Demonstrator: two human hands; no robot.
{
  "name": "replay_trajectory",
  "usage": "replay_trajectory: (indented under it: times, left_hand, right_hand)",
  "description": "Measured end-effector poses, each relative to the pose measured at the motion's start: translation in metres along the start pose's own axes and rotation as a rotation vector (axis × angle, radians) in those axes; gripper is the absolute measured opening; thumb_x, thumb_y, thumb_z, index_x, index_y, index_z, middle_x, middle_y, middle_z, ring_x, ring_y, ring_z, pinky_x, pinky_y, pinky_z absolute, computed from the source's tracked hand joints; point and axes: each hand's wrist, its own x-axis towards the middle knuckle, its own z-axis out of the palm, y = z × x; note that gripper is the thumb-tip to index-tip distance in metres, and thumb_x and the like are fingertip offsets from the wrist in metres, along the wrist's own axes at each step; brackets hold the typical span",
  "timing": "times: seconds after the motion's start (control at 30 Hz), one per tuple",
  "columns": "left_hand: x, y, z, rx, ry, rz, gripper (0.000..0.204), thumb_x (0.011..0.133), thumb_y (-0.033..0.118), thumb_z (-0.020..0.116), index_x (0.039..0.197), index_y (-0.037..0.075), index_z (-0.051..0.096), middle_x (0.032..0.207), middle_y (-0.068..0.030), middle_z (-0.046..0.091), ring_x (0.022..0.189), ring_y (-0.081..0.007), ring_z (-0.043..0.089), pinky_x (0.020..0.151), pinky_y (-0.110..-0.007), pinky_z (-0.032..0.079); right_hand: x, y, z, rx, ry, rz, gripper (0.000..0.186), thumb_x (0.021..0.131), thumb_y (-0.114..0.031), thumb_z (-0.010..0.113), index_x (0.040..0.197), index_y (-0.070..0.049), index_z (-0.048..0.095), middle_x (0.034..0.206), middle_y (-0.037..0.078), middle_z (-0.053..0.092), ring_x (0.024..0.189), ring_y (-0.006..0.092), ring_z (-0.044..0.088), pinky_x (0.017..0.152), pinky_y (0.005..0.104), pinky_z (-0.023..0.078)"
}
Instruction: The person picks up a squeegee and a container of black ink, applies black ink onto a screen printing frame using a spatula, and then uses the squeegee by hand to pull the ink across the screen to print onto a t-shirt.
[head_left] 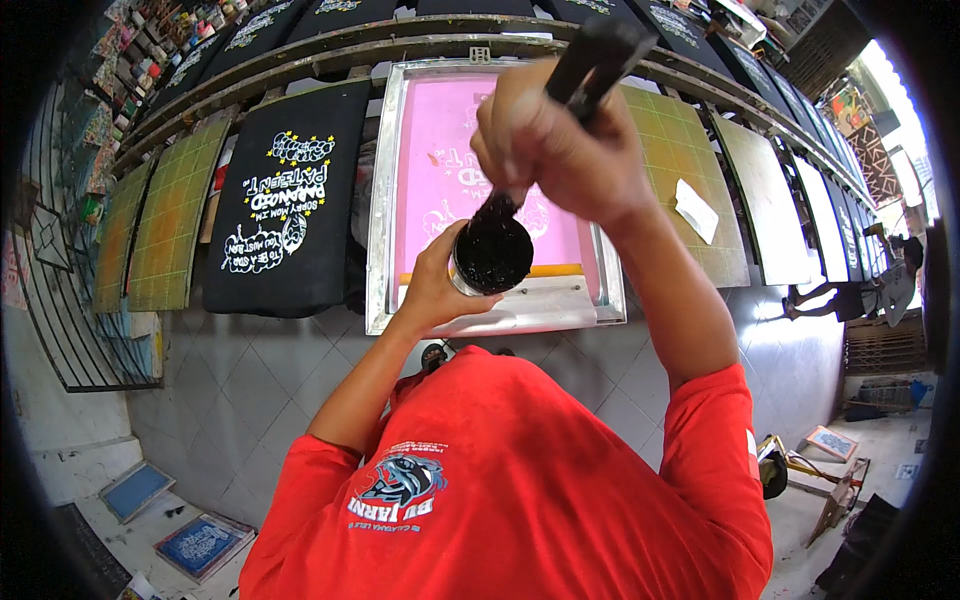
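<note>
My left hand (440, 280) is wrapped round a can of black ink (495, 258), held tilted above the near part of a pink printing screen (420, 160) in a metal frame. Closed in a fist, my right hand (565, 140) grips a black-handled stirring tool (600, 62) whose handle points up. Its ink-coated lower end meets the mouth of the can; the exact tip is lost in the black. Beneath the can a squeegee (555, 308) with a yellow-orange strip lies across the near end of the screen.
Left of the screen, a black printed shirt (280, 200) is stretched on a board, beside gridded boards (180, 215). Another gridded board (685, 160) with a white paper scrap (697, 212) is on the right. Rails (300, 75) run behind; framed screens (205, 545) rest at lower left.
</note>
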Motion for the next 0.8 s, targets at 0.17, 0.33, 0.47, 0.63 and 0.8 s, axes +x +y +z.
replay_trajectory:
  times: [0.17, 0.33, 0.47, 0.63, 0.8]
  left_hand:
    - [0.005, 0.007, 0.002, 0.007, 0.085, 0.049, 0.085, 0.053, 0.019, 0.089, 0.126, 0.002, 0.050, 0.115, -0.0152, 0.061, 0.106, -0.0270, 0.062, 0.095, -0.037, 0.048]
    - [-0.001, -0.007, 0.010, 0.025, 0.122, 0.051, 0.086, 0.052, 0.019, 0.088, 0.127, 0.002, 0.049, 0.113, -0.0155, 0.061, 0.104, -0.0289, 0.062, 0.092, -0.039, 0.049]
    - [-0.008, -0.015, 0.017, 0.063, 0.108, 0.117, 0.089, 0.051, 0.017, 0.088, 0.128, 0.002, 0.048, 0.115, -0.0162, 0.059, 0.108, -0.0309, 0.060, 0.094, -0.040, 0.048]
    - [-0.008, -0.023, 0.019, 0.079, 0.148, 0.188, 0.092, 0.050, 0.015, 0.089, 0.130, 0.003, 0.047, 0.119, -0.0158, 0.059, 0.111, -0.0305, 0.059, 0.098, -0.039, 0.047]
    - [-0.005, -0.004, 0.010, 0.041, 0.113, 0.119, 0.091, 0.051, 0.013, 0.089, 0.131, 0.004, 0.047, 0.119, -0.0131, 0.060, 0.109, -0.0265, 0.061, 0.097, -0.037, 0.049]
  right_hand:
    - [-0.036, 0.030, -0.009, -0.115, 0.093, -0.044, 0.028, 0.094, -0.023, 0.061, 0.075, -0.004, 0.054, 0.060, 0.001, 0.048, 0.054, 0.0106, 0.046, 0.051, 0.0267, 0.037]
    - [-0.055, 0.051, -0.010, 0.245, 0.526, 0.121, 0.038, 0.101, -0.033, 0.049, 0.073, -0.008, 0.044, 0.059, 0.000, 0.036, 0.049, 0.0089, 0.029, 0.050, 0.0257, 0.026]
    - [-0.071, 0.054, -0.014, 0.249, 0.655, 0.103, 0.039, 0.100, -0.035, 0.049, 0.072, -0.009, 0.041, 0.058, -0.001, 0.033, 0.048, 0.0078, 0.026, 0.049, 0.0253, 0.026]
    - [-0.063, 0.017, 0.004, 0.137, 0.529, -0.032, 0.042, 0.100, -0.037, 0.050, 0.070, -0.009, 0.042, 0.057, -0.001, 0.034, 0.046, 0.0095, 0.028, 0.048, 0.0268, 0.027]
    - [-0.074, 0.045, -0.006, -0.345, 0.144, -0.084, 0.025, 0.091, -0.015, 0.066, 0.071, -0.002, 0.057, 0.062, 0.004, 0.054, 0.057, 0.0127, 0.052, 0.053, 0.0278, 0.040]
